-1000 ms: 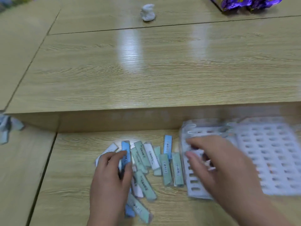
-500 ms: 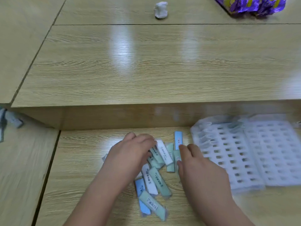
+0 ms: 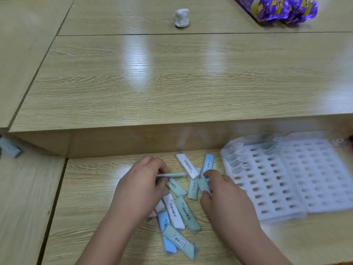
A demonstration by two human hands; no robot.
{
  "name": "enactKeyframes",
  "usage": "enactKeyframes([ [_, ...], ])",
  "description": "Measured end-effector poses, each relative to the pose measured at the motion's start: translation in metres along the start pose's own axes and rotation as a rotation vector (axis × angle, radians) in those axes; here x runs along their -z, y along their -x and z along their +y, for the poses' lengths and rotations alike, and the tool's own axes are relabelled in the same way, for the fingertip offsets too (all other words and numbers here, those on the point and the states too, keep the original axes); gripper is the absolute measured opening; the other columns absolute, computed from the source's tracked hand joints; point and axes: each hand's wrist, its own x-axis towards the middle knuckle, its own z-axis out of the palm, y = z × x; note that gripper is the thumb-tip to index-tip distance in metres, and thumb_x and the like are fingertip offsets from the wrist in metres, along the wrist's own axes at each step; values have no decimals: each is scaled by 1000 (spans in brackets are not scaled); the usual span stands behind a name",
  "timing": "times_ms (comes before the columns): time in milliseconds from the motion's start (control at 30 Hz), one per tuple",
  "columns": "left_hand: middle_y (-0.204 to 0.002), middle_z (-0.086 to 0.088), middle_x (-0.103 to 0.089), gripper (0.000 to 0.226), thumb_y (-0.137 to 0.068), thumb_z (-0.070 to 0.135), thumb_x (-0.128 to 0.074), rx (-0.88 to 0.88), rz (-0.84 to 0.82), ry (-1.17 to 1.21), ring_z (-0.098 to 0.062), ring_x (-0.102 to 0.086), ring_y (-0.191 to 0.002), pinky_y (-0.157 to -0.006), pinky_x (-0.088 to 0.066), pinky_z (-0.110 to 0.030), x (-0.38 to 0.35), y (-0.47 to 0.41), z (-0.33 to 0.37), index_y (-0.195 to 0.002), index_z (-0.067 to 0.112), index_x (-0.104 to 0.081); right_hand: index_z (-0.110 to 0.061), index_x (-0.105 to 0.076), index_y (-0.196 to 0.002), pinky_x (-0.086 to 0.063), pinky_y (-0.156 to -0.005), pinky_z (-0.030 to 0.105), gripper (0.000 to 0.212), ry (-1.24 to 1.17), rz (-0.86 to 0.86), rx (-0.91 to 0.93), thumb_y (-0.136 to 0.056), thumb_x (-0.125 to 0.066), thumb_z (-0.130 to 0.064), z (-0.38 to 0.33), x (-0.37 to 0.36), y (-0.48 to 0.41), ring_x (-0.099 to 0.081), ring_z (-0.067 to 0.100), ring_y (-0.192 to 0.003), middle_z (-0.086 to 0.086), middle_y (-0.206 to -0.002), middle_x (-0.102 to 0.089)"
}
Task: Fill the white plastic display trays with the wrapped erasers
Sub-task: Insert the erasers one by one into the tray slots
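a raised wooden desktop (image 3: 172, 83) with pale grain fills the upper part of the view, with glare streaks on it and a seam across its far side. beyond the seam sits a small crumpled white lump (image 3: 181, 18). well to its right, cut by the top edge, lie shiny purple foil packets (image 3: 277, 8) with yellow print. a lower wooden surface (image 3: 91, 188) lies below the step. at the far left edge rests a blurred grey-blue object (image 3: 10, 149).

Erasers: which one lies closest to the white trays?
The light blue eraser at the pile's far right, just beyond the right hand. Every other eraser lies farther left of the trays.
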Motion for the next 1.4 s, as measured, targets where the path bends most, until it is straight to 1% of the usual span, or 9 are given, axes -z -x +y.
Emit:
enactKeyframes([
  [233,-77,13,-66,12,-88,28,-67,158,50,445,-4,-61,-56,-42,-42,-16,14,16,11,-85,38,-63,-31,-63,-78,-43,-53,25,10,-571,-132,-8,-87,-60,-27,9,33,5,-48,3,-51,-9,-63,-60],
  [367,-88,9,-70,22,-91,19,-69,117,-31,756,-14,-69,-74,-63,-56,-27,18,19,43,-96,40,-70,-25,-64,-87,-46,-61,30,16,-759,-223,9,-91,-53,-36,30,77,14,-55,13,-61,5,-74,-63],
  [467,-92,10,-73,30,-91,16,-68,101,-88,877,-15,-73,-78,-67,-57,-24,13,16,76,-100,44,-74,-24,-62,-95,-55,-79,46,22,-729,-157,24,-92,-49,-41,61,103,18,-65,25,-84,5,-88,-66],
  [533,-90,10,-75,28,-89,14,-69,86,-73,907,-9,-71,-77,-65,-54,-21,6,11,98,-95,41,-75,-32,-65,-98,-61,-74,44,19,-761,-100,-23,-93,-50,-41,83,117,18,-70,21,-79,1,-81,-68],
  [633,-83,14,-73,24,-85,19,-70,38,5,827,3,-63,-66,-61,-46,-13,-5,4,126,-90,41,-73,-52,-67,-104,-56,-59,24,21,-725,48,-51,-93,-53,-42,118,127,14,-67,6,-66,-15,-79,-68],
  [767,-77,16,-64,10,-80,33,-71,-7,103,667,2,-49,-58,-56,-38,-12,-23,-2,160,-88,38,-70,-51,-58,-106,-44,-62,10,19,-344,199,22,-90,-55,-41,153,137,3,-59,-9,-85,-26,-96,-63],
  [967,-83,24,-60,14,-80,46,-67,-15,162,481,-1,-53,-79,-60,-35,-15,-50,-12,197,-73,34,-65,-43,-49,-98,-47,-51,15,27,-282,215,77,-87,-69,-29,170,134,-22,-59,-9,-76,-36,-82,-58],
  [1200,-67,28,-54,4,-82,36,-76,-35,292,175,-8,-44,-83,-70,-41,-30,-80,-22,215,-83,33,-74,-23,-68,-115,-49,-81,22,20,-210,218,355,-95,-62,-23,170,123,-47,-60,6,-94,-11,-107,-63],
  [1400,-69,24,-62,5,-79,41,-75,14,346,56,-9,-35,-89,-76,-15,-30,-91,-26,218,-78,36,-72,-17,-72,-114,-50,-68,28,26,-89,286,514,-89,-70,-10,178,121,-58,-63,20,-87,0,-95,-65],
])
